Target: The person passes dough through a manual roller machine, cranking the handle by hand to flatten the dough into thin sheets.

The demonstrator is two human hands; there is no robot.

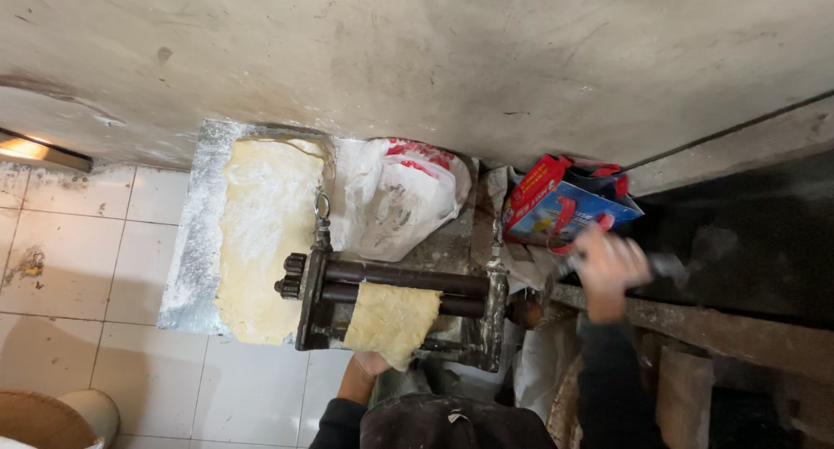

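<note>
Dough sheet (391, 320) hangs from a hand-cranked roller machine (395, 301) w/ two dark rollers, near centre. Left hand (369, 364) sits under the sheet's near edge, palm up, supporting it; fingers hidden, so can't tell how far they curl. Right hand (608, 271), blurred, is closed round the crank handle (669, 265) at right. Further left, a long floured dough slab (265, 232) lies on a metal worktop (193, 249). Beyond: a white plastic bag (395, 197) & a red-blue carton (565, 207) by the wall.
</note>
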